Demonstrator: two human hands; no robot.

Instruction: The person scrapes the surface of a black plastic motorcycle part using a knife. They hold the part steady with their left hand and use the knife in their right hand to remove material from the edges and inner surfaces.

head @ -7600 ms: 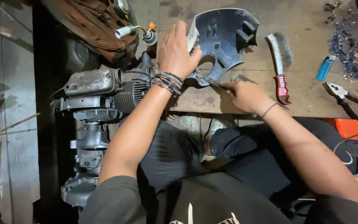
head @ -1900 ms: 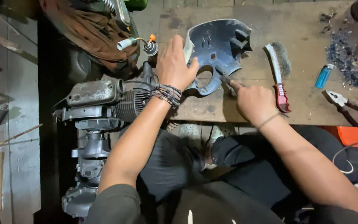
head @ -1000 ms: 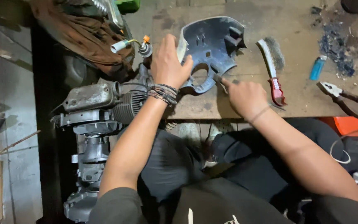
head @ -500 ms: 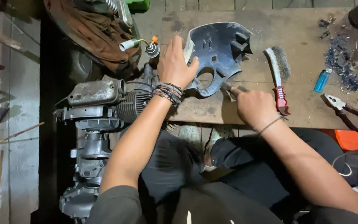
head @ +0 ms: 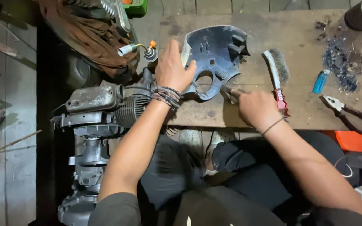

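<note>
I sit at a low wooden table [head: 189, 119] of worn planks, in a dim workshop with a grey concrete floor [head: 15, 104] off to my left. On the table in front of me lies a dark blue-grey plastic cover [head: 216, 54], a curved moulded panel with a round hole near its lower edge. My left hand [head: 172, 69] rests flat over the cover's left edge, fingers spread, pressing it down against the wood; braided bands [head: 166, 94] wrap that wrist. My right hand [head: 256, 109] is closed around a small tool [head: 230, 92], whose tip meets the cover's lower right edge; I cannot tell exactly what kind of tool it is.

Just beside my right hand, touching none of my fingers, lies a wire brush [head: 276, 71] with a white and red handle. Farther right are a blue lighter [head: 320, 81] and a pair of pliers [head: 346, 111], well apart from the cover, and a scatter of dark blue shavings [head: 342, 67] near the far right corner.

Off the table's left side sits a grimy small engine [head: 95, 121] with cooling fins, a spark plug [head: 151, 52] with an orange top near my left wrist, and a brown cloth [head: 84, 35] heaped behind it. My knees in black trousers [head: 248, 167] are below the table's near edge.
</note>
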